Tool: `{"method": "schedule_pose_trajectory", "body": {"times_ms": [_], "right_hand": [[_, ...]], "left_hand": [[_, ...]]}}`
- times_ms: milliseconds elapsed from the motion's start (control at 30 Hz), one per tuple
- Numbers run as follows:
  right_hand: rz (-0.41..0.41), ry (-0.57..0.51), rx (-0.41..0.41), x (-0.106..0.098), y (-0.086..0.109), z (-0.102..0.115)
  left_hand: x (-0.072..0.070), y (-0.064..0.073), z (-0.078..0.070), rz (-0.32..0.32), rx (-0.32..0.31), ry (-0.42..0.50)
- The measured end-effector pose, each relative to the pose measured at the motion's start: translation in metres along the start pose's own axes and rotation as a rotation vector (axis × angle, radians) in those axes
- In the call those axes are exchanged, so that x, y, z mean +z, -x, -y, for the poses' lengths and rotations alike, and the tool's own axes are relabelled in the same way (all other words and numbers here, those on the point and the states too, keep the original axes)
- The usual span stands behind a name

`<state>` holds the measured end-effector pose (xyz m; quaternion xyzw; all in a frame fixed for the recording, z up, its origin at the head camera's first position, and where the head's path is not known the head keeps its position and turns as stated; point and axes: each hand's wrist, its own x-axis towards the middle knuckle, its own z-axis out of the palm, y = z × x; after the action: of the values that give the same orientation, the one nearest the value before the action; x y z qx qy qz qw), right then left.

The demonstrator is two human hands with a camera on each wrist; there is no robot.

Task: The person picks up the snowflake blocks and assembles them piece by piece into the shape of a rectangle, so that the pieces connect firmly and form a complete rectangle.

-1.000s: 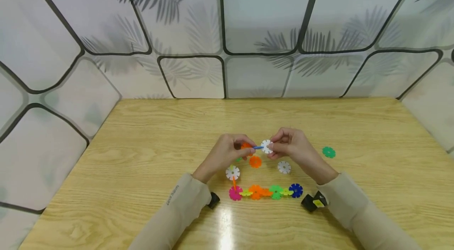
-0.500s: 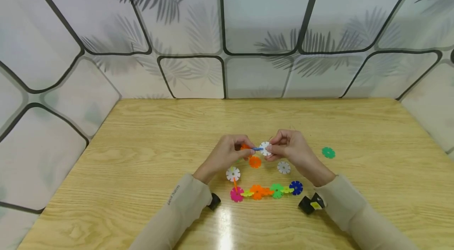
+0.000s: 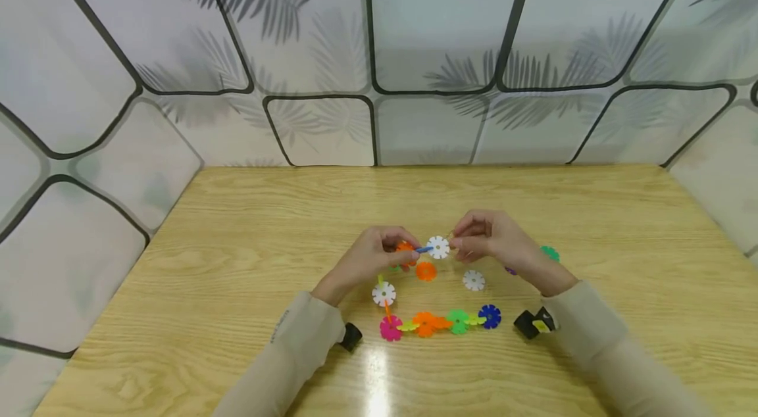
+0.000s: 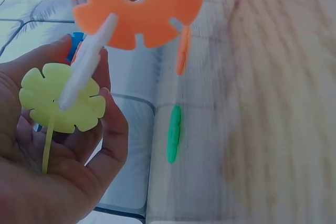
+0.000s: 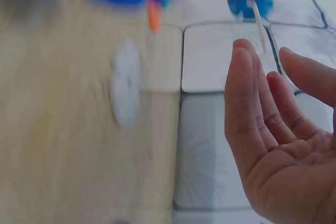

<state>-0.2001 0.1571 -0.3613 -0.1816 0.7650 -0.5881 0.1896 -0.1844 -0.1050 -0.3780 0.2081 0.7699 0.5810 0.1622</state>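
My left hand [image 3: 374,258] pinches a blue interlocking disc [image 3: 424,249], seen edge-on, with an orange disc [image 3: 405,250] beside the fingers. A white notched disc [image 3: 438,247] is joined to the blue one's right end. Just right of that white disc, my right hand [image 3: 495,245] has its fingers apart; in the right wrist view nothing lies between them. From the left hand a joined chain runs down through a yellow disc [image 4: 39,95] and another white disc [image 3: 383,294] to a pink disc [image 3: 391,328]. The left fingers partly cover the upper joint.
The chain's lower row runs right from the pink disc past a green disc [image 3: 458,321] to a dark blue disc [image 3: 489,316]. Loose on the wooden table [image 3: 266,220] lie orange [image 3: 426,271], white [image 3: 474,280] and green [image 3: 551,252] discs. A purple one is mostly hidden under the right wrist.
My right hand has let go of the white disc and drawn slightly right. The white disc stays attached to the blue one. The left hand and chain have shifted slightly left.
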Motion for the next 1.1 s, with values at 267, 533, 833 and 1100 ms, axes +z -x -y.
{"method": "schedule_pose_trajectory", "body": {"times_ms": [267,533,833,1100], "right_hand": [[-0.017,0.095,-0.005,-0.013,0.001,0.000],[0.100,0.012,-0.001,0.008,-0.008,-0.003],[0.093,-0.026,-0.032,0.015,-0.008,-0.002],[0.057,-0.018,-0.034,0.018,-0.007,-0.005]], "left_hand": [[-0.006,0.005,0.000,0.009,0.016,-0.009],[-0.001,0.003,-0.001,0.020,0.039,0.008],[0.001,0.000,0.000,0.032,0.046,0.000],[0.002,0.000,0.000,0.024,0.044,-0.017]]}}
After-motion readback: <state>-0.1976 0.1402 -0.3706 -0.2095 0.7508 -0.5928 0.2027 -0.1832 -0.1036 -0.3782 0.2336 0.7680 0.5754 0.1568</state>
